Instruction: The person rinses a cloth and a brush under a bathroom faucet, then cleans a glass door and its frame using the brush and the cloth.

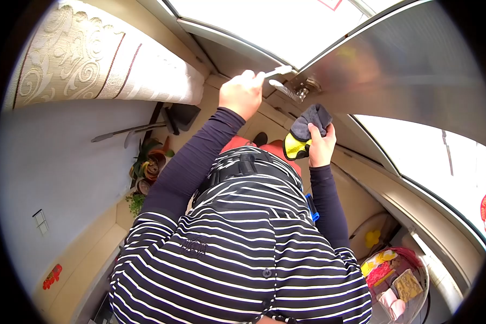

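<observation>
My left hand is closed round the handle of a light-coloured tool, whose far end lies near the door's edge. Just right of it, a metal handle and lock stick out from the door. In my right hand is a grey and yellow cloth, pinched between thumb and fingers below the lock. The cloth is bunched and touches no other surface that I can make out.
A patterned curtain hangs at the upper left. Long-handled tools and potted plants stand by the left wall. At the lower right, a round clear container holds several packets.
</observation>
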A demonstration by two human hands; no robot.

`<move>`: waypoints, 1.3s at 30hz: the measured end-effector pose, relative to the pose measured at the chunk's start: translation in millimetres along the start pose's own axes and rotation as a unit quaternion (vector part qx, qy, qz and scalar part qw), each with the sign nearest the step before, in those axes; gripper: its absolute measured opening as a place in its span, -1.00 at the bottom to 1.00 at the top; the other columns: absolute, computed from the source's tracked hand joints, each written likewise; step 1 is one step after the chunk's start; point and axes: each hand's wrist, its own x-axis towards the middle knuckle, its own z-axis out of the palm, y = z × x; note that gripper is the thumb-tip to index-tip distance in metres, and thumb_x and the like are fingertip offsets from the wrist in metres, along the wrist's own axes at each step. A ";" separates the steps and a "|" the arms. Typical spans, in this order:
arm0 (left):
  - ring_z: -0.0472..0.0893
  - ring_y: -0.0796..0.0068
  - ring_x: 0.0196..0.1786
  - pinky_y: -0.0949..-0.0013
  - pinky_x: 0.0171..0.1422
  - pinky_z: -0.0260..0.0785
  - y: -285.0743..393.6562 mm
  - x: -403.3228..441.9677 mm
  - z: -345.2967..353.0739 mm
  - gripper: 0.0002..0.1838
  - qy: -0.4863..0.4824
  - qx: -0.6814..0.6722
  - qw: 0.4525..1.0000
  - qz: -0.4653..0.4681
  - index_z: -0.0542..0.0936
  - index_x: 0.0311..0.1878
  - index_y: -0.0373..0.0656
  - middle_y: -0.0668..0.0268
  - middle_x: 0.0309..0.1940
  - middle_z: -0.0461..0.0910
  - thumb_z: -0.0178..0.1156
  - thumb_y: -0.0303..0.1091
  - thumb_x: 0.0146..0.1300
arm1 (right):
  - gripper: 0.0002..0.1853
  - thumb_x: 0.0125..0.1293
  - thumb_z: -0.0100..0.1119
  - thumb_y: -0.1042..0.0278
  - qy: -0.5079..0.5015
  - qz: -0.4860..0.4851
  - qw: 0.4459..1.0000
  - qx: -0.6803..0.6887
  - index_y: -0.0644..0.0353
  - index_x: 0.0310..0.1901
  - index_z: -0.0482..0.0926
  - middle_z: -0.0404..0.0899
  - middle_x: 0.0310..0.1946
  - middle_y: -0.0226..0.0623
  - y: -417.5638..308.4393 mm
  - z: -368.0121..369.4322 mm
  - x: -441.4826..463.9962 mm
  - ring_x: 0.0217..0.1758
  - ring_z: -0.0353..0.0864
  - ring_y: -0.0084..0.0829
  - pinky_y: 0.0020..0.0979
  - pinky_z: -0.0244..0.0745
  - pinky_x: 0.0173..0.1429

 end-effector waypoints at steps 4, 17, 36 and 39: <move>0.67 0.24 -0.40 0.21 -0.35 0.55 -21.3 -3.9 -6.6 -0.84 0.046 -0.026 0.998 -0.020 0.68 -0.07 -0.02 0.30 -0.40 0.57 0.22 -0.33 0.33 | -0.61 0.31 0.34 0.53 -0.010 -0.006 1.000 -0.003 0.39 0.14 0.52 0.67 -0.01 -0.25 6.2 -4.7 2.0 0.00 0.66 -0.49 -0.44 0.55 0.16; 0.68 -0.08 -0.21 0.03 -0.07 0.54 -172.8 10.9 -11.9 -0.72 0.184 -0.074 0.942 -0.272 0.72 0.00 -0.26 -0.10 -0.29 0.67 0.14 -0.38 0.35 | -0.58 0.33 0.25 0.54 0.018 -0.014 0.998 -0.051 0.42 0.22 0.52 0.65 0.09 -0.18 -4.8 39.8 -4.9 0.10 0.66 -0.39 -0.35 0.52 0.26; 0.63 -0.05 -0.30 0.05 -0.17 0.52 -258.1 52.4 -57.3 -0.75 0.055 -0.082 0.986 -0.135 0.71 -0.09 -0.41 -0.05 -0.46 0.62 0.13 -0.47 0.31 | -0.58 0.33 0.29 0.52 0.035 -0.008 0.997 -0.063 0.39 0.21 0.51 0.65 0.07 -0.23 -5.9 178.5 -27.3 0.06 0.65 -0.44 -0.41 0.52 0.21; 0.64 -0.08 -0.30 0.04 -0.14 0.52 -273.5 46.4 -48.0 -0.74 0.059 -0.097 0.985 -0.127 0.72 -0.07 -0.39 -0.09 -0.43 0.62 0.15 -0.45 0.30 | -0.58 0.33 0.28 0.51 0.019 -0.018 0.997 -0.076 0.40 0.20 0.52 0.65 0.06 -0.24 -10.7 197.9 -28.2 0.08 0.64 -0.46 -0.42 0.50 0.23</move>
